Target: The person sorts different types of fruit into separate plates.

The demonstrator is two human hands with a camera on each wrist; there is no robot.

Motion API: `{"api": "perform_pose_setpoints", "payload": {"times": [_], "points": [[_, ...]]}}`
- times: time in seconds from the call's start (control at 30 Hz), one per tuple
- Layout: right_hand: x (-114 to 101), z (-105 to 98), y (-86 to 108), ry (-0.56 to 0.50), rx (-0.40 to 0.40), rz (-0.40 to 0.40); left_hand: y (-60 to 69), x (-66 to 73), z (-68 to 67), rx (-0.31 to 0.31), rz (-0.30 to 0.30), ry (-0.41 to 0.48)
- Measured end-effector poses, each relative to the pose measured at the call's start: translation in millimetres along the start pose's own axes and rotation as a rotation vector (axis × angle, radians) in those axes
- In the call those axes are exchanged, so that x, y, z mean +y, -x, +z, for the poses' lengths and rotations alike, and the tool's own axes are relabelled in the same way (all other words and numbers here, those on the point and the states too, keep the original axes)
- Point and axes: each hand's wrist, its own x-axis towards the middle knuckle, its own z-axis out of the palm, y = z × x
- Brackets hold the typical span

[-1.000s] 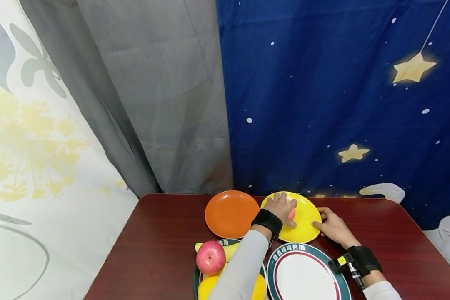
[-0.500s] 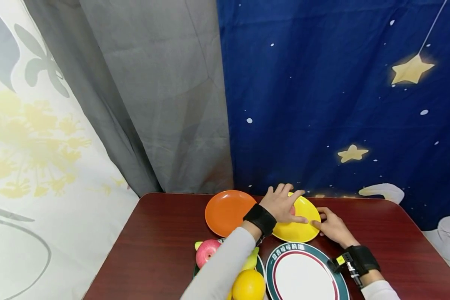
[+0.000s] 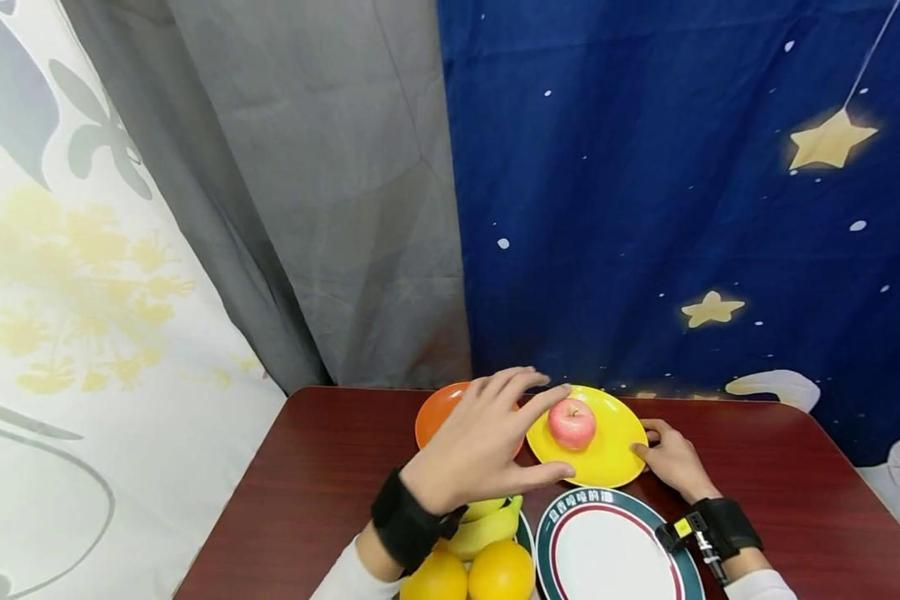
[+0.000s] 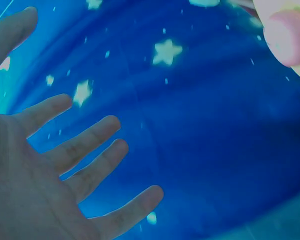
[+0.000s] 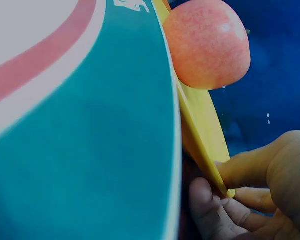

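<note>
A pink-red apple [image 3: 572,424] sits on the yellow plate [image 3: 617,458] near the table's back edge. My right hand [image 3: 675,462] pinches that plate's right rim, thumb on top and fingers beneath, as the right wrist view shows at the yellow rim [image 5: 210,150]. My left hand [image 3: 476,446] is raised left of the apple, apart from it, with spread fingers and nothing in its grasp. It hides part of the orange plate [image 3: 432,410]. In the left wrist view, the palm of the left hand [image 4: 40,175] is bare.
A white plate with a green rim [image 3: 543,546] lies in front of the yellow one. Left of it, bananas [image 3: 487,529] and yellow round fruits [image 3: 501,571] lie on another green-rimmed plate, mostly hidden. Curtains [image 3: 345,208] hang behind the dark red table [image 3: 285,500].
My left hand has let go of the apple on the yellow plate and drawn back to the left and nearer, uncovering the apple. The right hand keeps its place on the rim.
</note>
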Motion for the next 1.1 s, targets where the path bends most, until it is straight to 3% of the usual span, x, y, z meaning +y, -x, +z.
{"api": "perform_pose_setpoints", "payload": {"times": [0.07, 0.27, 0.4, 0.5, 0.63, 0.7, 0.93, 1.1], "points": [[-2, 1, 1.2, 0.009, 0.017, 0.013, 20.4, -5.8, -3.0, 0.019, -0.037, -0.005], [-5, 4, 3.6, 0.034, 0.047, 0.036, 80.9, -26.5, -1.5, -0.009, -0.217, 0.002], [-3, 2, 2.5, 0.036, 0.058, 0.023, 112.8, -38.9, 8.1, -0.057, -0.298, 0.01], [-1, 2, 0.3, 0.029, 0.062, 0.022, 129.8, -46.4, 18.3, -0.131, -0.348, 0.033], [0, 1, -3.2, 0.018, 0.052, 0.034, 143.4, -51.8, 34.9, -0.251, -0.427, 0.109], [0, 1, -4.3, 0.023, 0.05, 0.034, 146.5, -52.4, 42.4, -0.28, -0.455, 0.148], [0, 1, -4.4, 0.04, 0.051, 0.011, 149.1, -47.8, 58.8, -0.25, -0.41, 0.226], [1, 1, -5.4, 0.04, 0.051, 0.004, 147.0, -44.6, 66.3, -0.298, -0.436, 0.299]]}}
